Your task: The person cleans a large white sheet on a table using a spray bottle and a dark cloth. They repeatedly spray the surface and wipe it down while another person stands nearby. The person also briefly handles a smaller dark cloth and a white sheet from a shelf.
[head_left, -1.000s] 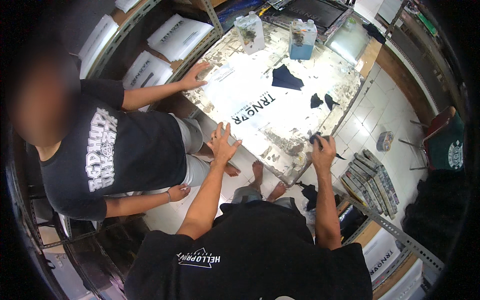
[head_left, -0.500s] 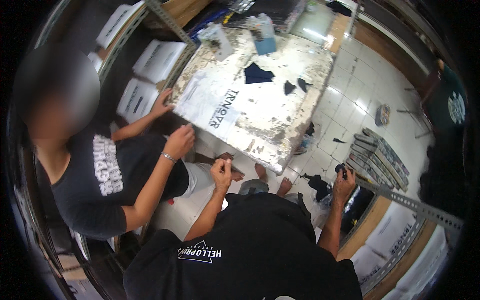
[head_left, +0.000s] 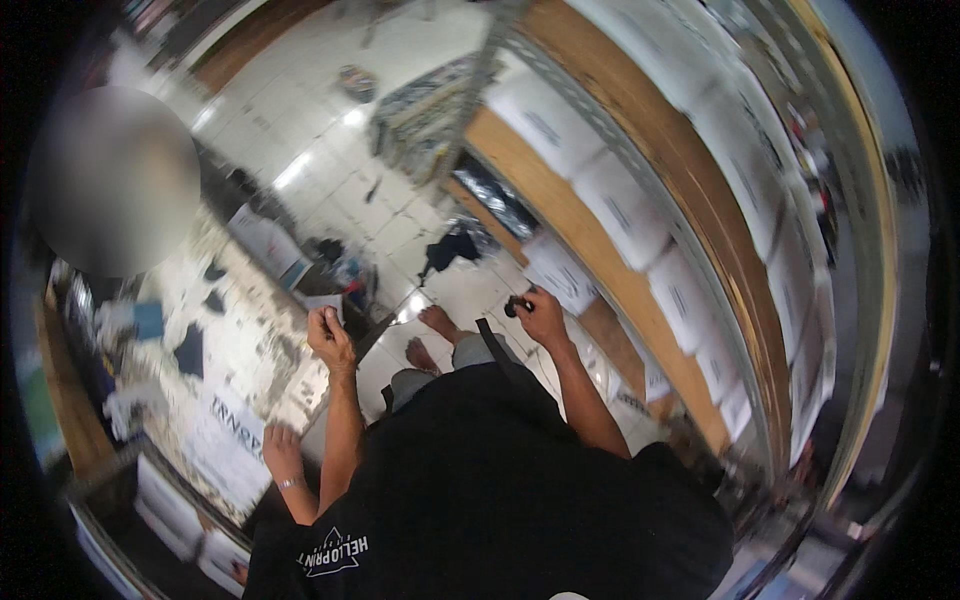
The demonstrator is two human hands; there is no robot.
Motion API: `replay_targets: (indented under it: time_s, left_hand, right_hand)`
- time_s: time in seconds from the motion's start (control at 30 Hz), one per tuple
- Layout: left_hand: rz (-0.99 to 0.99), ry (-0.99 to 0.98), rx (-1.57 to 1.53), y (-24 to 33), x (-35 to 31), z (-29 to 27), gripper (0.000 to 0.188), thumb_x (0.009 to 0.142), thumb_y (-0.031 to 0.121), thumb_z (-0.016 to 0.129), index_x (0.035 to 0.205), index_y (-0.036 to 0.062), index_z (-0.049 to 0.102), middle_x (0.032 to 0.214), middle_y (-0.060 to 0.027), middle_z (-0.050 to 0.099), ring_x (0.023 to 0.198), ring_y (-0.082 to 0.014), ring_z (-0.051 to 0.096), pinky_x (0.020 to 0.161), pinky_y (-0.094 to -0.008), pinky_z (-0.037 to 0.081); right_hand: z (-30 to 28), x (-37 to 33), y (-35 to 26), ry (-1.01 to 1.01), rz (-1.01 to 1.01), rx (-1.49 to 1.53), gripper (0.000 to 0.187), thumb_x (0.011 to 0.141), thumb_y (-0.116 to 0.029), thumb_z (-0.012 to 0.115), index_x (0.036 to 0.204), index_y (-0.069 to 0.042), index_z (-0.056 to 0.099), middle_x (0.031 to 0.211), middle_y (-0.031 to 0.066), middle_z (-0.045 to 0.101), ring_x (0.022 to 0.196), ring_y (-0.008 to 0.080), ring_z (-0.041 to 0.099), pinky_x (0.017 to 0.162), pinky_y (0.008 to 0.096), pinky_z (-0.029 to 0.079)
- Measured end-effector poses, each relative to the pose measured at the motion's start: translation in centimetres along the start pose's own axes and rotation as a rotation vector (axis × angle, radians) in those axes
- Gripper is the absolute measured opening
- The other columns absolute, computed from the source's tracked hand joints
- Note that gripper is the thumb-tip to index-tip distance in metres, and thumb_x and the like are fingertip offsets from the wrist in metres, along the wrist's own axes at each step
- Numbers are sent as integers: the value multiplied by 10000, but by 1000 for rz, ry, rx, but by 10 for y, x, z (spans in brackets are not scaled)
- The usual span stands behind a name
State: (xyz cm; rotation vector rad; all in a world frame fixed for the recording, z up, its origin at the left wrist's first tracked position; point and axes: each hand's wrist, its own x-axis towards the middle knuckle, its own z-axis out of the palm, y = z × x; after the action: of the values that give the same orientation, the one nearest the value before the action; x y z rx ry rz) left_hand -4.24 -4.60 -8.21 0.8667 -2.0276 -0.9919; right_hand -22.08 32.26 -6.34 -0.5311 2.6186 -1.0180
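My left hand [head_left: 331, 340] is raised beside the near edge of a worn, white-topped table [head_left: 262, 345]. Its fingers are curled in against the thumb; whatever they may hold is hidden. Out to the right, in front of a shelf, my right hand [head_left: 543, 318] grips a small black object [head_left: 516, 304], too blurred to name. Lying on the table are a white printed plastic bag [head_left: 222, 440] and several dark cloth scraps [head_left: 190, 350]. Another person's hand [head_left: 284, 455], with a metal band at its wrist, is over the bag, left of my forearm.
A metal-framed shelf [head_left: 600, 110] with wooden boards and white packages [head_left: 620, 205] runs along the right. Dark cloth [head_left: 450, 252] and plastic lie on the tiled floor [head_left: 330, 180]. Stacked slabs [head_left: 425, 110] stand farther off. A blue bottle [head_left: 148, 320] is on the table.
My view has swung to the right, so the table now sits at the left and the shelf fills the right. My right hand still holds the small black object.
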Motion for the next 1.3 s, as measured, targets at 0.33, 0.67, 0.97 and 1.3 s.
replay_targets:
  time_s: [0.33, 0.67, 0.97, 1.3]
  left_hand:
    - [-288, -460, -242, 13, -146, 157, 239, 914, 214, 758, 832, 8, 666, 732, -41, 640, 668, -119, 568, 647, -272, 445]
    - [-1181, -540, -589, -46, -357, 356, 584, 893, 384, 785, 1317, 43, 573, 1138, -100, 706, 972, -187, 689, 724, -349, 536]
    - [-1177, -434, -737, -46, -381, 513, 309, 846, 223, 815, 896, 21, 586, 807, -46, 629, 726, -173, 615, 648, -317, 488]
    - [-911, -544, -293, -30, -395, 510, 281, 926, 200, 690, 744, -11, 655, 694, -108, 683, 637, -209, 720, 603, -352, 562]
  right_hand:
    - [-84, -316, 129, 240, 676, -104, 186, 769, -92, 772, 895, 37, 727, 800, 148, 684, 732, 238, 657, 689, 372, 508]
    - [-117, -463, 247, -211, 749, -352, 196, 772, -127, 762, 897, 19, 722, 846, 186, 705, 800, 314, 689, 704, 421, 521]
    - [-169, -629, 336, -273, 1000, -288, 210, 756, -144, 766, 916, -8, 756, 826, 184, 719, 783, 326, 712, 748, 432, 559]
    - [-172, -662, 388, -256, 866, -342, 204, 773, -65, 728, 946, 42, 743, 821, 176, 717, 785, 282, 711, 737, 382, 562]
